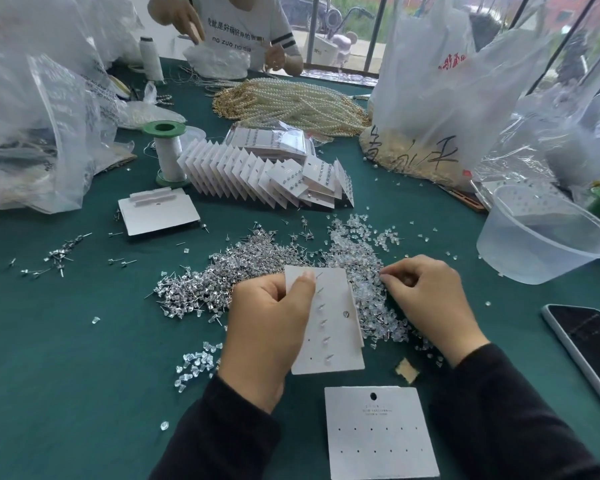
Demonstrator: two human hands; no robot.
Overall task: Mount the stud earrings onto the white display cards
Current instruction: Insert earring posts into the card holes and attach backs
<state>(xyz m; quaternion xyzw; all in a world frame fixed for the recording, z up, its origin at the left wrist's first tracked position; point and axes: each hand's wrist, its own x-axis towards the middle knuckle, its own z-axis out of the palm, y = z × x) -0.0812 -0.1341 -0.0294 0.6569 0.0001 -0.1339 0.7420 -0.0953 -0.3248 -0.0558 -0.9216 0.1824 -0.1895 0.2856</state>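
My left hand [269, 327] grips a white display card [336, 344] held back side up, thumb on its upper left corner. A column of several stud posts sticks out of the card, some capped with clear backs. My right hand [426, 299] hovers over the pile of clear earring backs [368, 268], fingertips pinched together on something tiny that I cannot make out. A heap of silver stud earrings [222, 278] lies just left of and behind the card. An empty card with rows of holes [378, 431] lies flat near the table's front edge.
Finished cards [267, 174] stand fanned out at the table's middle. A clear plastic bowl [541, 237] and a phone [589, 344] sit to the right. Thread spools, pearl strands [291, 98] and plastic bags ring the green table; another person works at the far side.
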